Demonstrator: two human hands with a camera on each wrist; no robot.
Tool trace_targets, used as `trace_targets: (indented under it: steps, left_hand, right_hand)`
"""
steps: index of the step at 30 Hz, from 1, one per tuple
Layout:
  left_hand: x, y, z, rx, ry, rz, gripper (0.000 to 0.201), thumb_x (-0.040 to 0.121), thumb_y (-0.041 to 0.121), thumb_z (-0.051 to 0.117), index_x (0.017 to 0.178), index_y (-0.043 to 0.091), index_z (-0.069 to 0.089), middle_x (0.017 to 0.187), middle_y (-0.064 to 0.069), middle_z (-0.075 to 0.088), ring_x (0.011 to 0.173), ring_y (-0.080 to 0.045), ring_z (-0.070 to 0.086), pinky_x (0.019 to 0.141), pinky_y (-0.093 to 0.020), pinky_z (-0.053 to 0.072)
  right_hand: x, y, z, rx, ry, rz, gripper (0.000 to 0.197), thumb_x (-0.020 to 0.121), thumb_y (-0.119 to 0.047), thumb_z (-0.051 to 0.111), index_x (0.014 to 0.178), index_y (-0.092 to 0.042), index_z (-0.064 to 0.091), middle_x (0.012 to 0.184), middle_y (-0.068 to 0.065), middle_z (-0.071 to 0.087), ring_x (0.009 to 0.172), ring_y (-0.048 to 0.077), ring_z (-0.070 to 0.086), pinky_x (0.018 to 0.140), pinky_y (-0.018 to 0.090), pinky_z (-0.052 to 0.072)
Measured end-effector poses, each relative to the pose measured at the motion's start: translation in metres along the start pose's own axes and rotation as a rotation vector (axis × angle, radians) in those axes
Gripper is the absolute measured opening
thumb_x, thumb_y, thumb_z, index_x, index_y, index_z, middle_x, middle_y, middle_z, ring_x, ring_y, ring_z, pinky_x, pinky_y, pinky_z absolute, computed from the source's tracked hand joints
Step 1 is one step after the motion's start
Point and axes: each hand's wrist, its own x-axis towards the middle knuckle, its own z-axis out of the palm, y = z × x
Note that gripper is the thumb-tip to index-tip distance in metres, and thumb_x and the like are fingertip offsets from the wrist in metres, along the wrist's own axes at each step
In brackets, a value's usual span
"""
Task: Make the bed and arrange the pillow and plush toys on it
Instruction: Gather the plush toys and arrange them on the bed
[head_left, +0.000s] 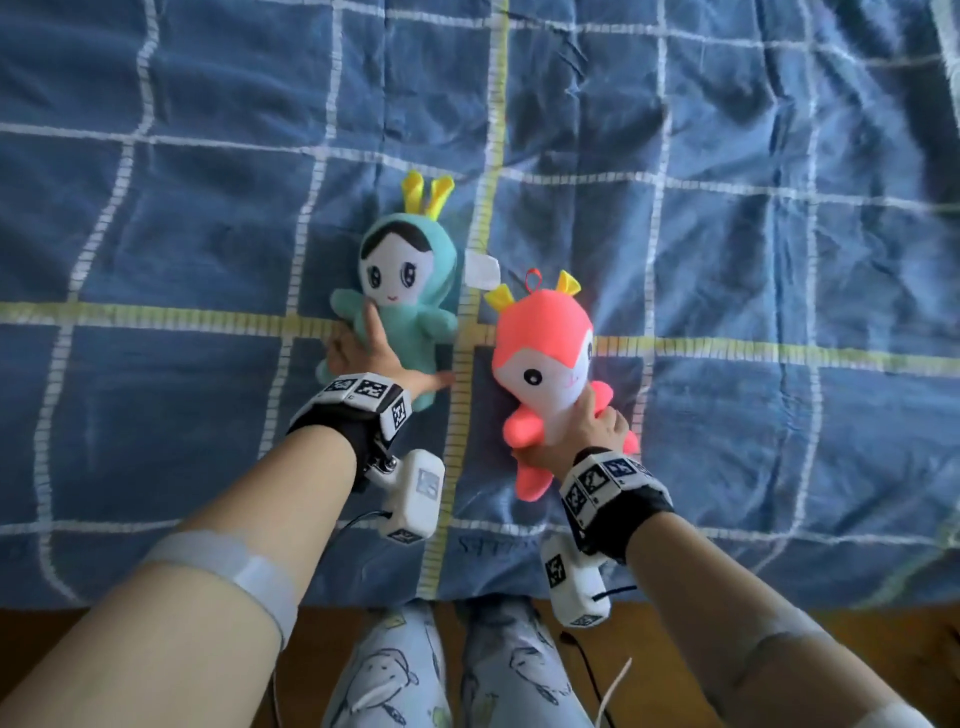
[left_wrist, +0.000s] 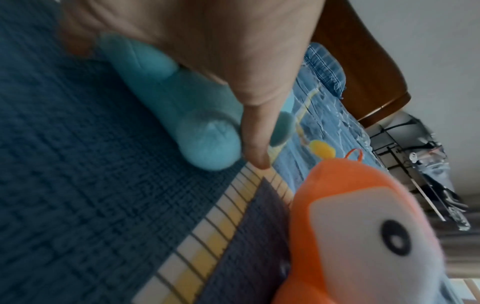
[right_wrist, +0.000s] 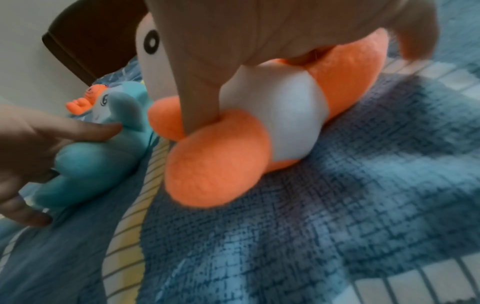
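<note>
Left hand (head_left: 366, 353) gripped the teal doll (head_left: 397, 291) about its body, forefinger laid up the chest. Right hand (head_left: 584, 431) clutched the pink plush (head_left: 545, 358) round its belly. Both toys lay face-up on the blue checked quilt (head_left: 779, 260), just beside each other. Teal's long axis ran 12 to 6; pink's tilted, head toward 1 o'clock. Each hand sat at its toy's 6 o'clock end, so squaring pink likely falls to the right wrist.

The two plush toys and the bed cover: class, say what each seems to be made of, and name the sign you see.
Teal plush toy: soft fuzzy fleece, stuffed; its limbs look rounded and matte.
Pink plush toy: the same napped fleece, with a white front panel.
Bed cover: woven fabric, probably cotton; the right wrist view shows a coarse weave, and it creases.
</note>
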Motion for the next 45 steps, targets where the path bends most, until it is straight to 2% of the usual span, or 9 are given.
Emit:
trace_targets:
  steps: [4, 12, 17, 21, 26, 30, 37, 41, 45]
  left_hand:
    - [0.0, -0.004, 0.003, -0.054, 0.073, -0.03, 0.119, 0.062, 0.03, 0.08, 0.147, 0.027, -0.003, 0.146, -0.018, 0.026, 0.136, -0.035, 0.027, 0.111, -0.043, 0.025]
    - [-0.032, -0.043, -0.014, -0.199, -0.143, -0.124, 0.119, 0.065, 0.024, 0.076, 0.145, 0.034, -0.011, 0.149, -0.009, 0.032, 0.128, -0.033, 0.044, 0.104, -0.043, 0.041]
    - [-0.067, -0.074, -0.035, -0.434, -0.062, -0.181, 0.111, 0.068, 0.016, 0.076, 0.147, 0.033, 0.0, 0.134, -0.01, 0.049, 0.115, -0.029, 0.055, 0.088, -0.033, 0.05]
    - [-0.087, -0.104, -0.073, -0.53, 0.007, -0.199, 0.112, 0.066, 0.013, 0.078, 0.147, 0.032, 0.003, 0.131, -0.013, 0.052, 0.112, -0.03, 0.057, 0.09, -0.035, 0.051]
    - [-0.115, -0.158, -0.128, -0.562, 0.111, -0.206, 0.118, 0.06, 0.024, 0.078, 0.145, 0.038, -0.002, 0.129, -0.009, 0.054, 0.106, -0.027, 0.059, 0.09, -0.033, 0.05]
    - [-0.134, -0.218, -0.153, -0.634, 0.175, -0.25, 0.126, 0.04, 0.041, 0.068, 0.143, 0.043, -0.005, 0.13, -0.011, 0.053, 0.115, -0.034, 0.055, 0.098, -0.044, 0.047]
    - [-0.171, -0.38, -0.171, -0.638, 0.211, -0.376, 0.117, 0.066, 0.031, 0.074, 0.144, 0.041, -0.012, 0.142, -0.009, 0.041, 0.122, -0.037, 0.049, 0.099, -0.04, 0.044]
    - [-0.214, -0.494, -0.2, -0.567, 0.262, -0.395, 0.117, 0.058, 0.041, 0.073, 0.14, 0.048, -0.011, 0.132, -0.009, 0.05, 0.121, -0.034, 0.049, 0.101, -0.042, 0.044]
    - [-0.253, -0.594, -0.245, -0.535, 0.357, -0.383, 0.119, 0.053, 0.046, 0.07, 0.137, 0.051, -0.014, 0.129, -0.006, 0.054, 0.115, -0.032, 0.054, 0.095, -0.046, 0.049]
  right_hand:
    - [-0.001, 0.006, -0.004, 0.048, -0.023, -0.019, 0.085, 0.069, -0.036, 0.069, 0.135, -0.017, 0.018, 0.131, 0.019, 0.037, 0.124, 0.034, 0.035, 0.108, 0.041, 0.025]
    - [-0.016, -0.012, -0.022, 0.143, -0.098, -0.027, 0.082, 0.067, -0.04, 0.071, 0.131, -0.017, 0.026, 0.129, 0.016, 0.041, 0.125, 0.034, 0.036, 0.108, 0.044, 0.031]
    - [-0.056, -0.062, -0.034, 0.061, -0.099, -0.212, 0.086, 0.066, -0.045, 0.072, 0.132, -0.012, 0.027, 0.13, 0.013, 0.039, 0.125, 0.035, 0.04, 0.107, 0.042, 0.031]
    - [-0.096, -0.112, -0.036, -0.039, -0.127, -0.401, 0.088, 0.061, -0.056, 0.066, 0.131, -0.019, 0.027, 0.128, 0.003, 0.031, 0.123, 0.034, 0.042, 0.103, 0.042, 0.032]
    - [-0.149, -0.162, -0.032, -0.095, -0.132, -0.574, 0.078, 0.074, -0.04, 0.067, 0.136, -0.02, 0.024, 0.137, 0.004, 0.03, 0.129, 0.031, 0.036, 0.109, 0.039, 0.029]
    - [-0.2, -0.206, -0.005, -0.118, -0.139, -0.667, 0.086, 0.067, -0.041, 0.072, 0.135, -0.022, 0.024, 0.133, 0.005, 0.035, 0.129, 0.029, 0.038, 0.107, 0.04, 0.032]
    - [-0.311, -0.274, 0.096, -0.302, -0.158, -0.759, 0.097, 0.056, -0.046, 0.07, 0.137, -0.024, 0.021, 0.131, 0.006, 0.035, 0.125, 0.034, 0.038, 0.103, 0.042, 0.034]
    - [-0.392, -0.32, 0.178, -0.332, -0.172, -0.822, 0.109, 0.04, -0.052, 0.062, 0.136, -0.018, 0.021, 0.131, 0.012, 0.042, 0.125, 0.035, 0.042, 0.105, 0.043, 0.035]
    - [-0.471, -0.375, 0.24, -0.317, -0.158, -0.933, 0.102, 0.057, -0.046, 0.077, 0.138, -0.018, 0.021, 0.133, 0.013, 0.043, 0.127, 0.035, 0.041, 0.107, 0.045, 0.033]
